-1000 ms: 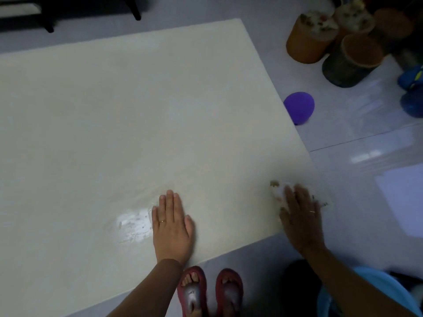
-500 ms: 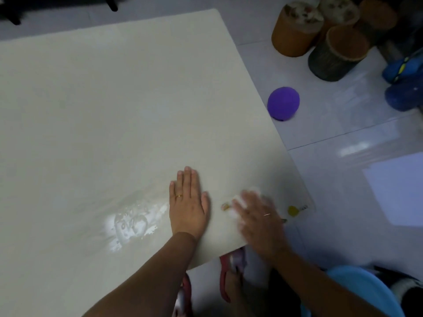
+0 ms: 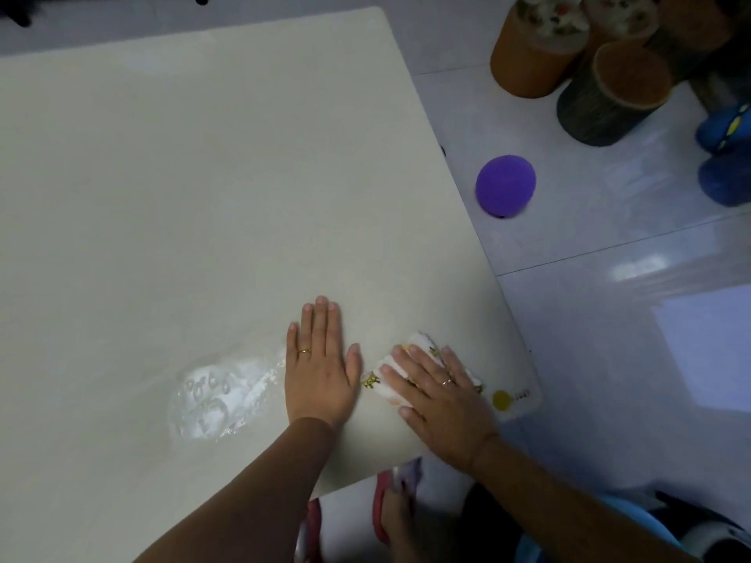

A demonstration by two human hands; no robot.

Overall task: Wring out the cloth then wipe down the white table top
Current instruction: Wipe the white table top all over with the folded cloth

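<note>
The white table top [image 3: 195,205] fills most of the view. A small white cloth [image 3: 418,346] with yellow print lies near the table's near right corner. My right hand [image 3: 441,404] presses flat on it, fingers spread, covering most of the cloth. My left hand [image 3: 319,373] lies flat and empty on the table just left of the cloth, fingers together. A wet, soapy patch [image 3: 215,396] glistens on the table to the left of my left hand.
A yellow round sticker [image 3: 502,400] marks the table's near right corner. On the tiled floor to the right lie a purple ball [image 3: 506,185], several round stools [image 3: 536,50] and blue shoes [image 3: 725,156]. My feet in red sandals [image 3: 386,514] show below the table edge.
My right hand slid the cloth leftward from the table's right corner toward my left hand. My left hand stayed flat on the table. The view shifted slightly.
</note>
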